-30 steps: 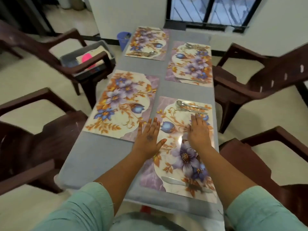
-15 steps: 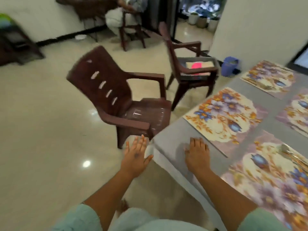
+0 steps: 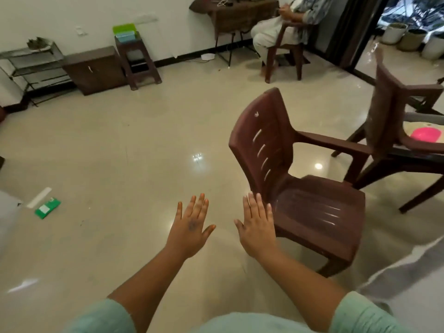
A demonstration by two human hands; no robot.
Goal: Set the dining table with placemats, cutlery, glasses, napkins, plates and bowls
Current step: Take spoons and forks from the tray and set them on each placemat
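Left hand (image 3: pixel 191 230) and right hand (image 3: pixel 258 228) hover over the floor, fingers straight, slightly apart, holding nothing; the table (image 3: pixel 406 282) shows only as a grey corner at four o'clock; probably fetching more tableware, so grip the items securely before turning back.

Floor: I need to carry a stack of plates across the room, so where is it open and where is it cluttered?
Open: the floor between the near chair and the green packet. Crowded: right side, where the second chair stands close behind; far wall, cabinet and stool.
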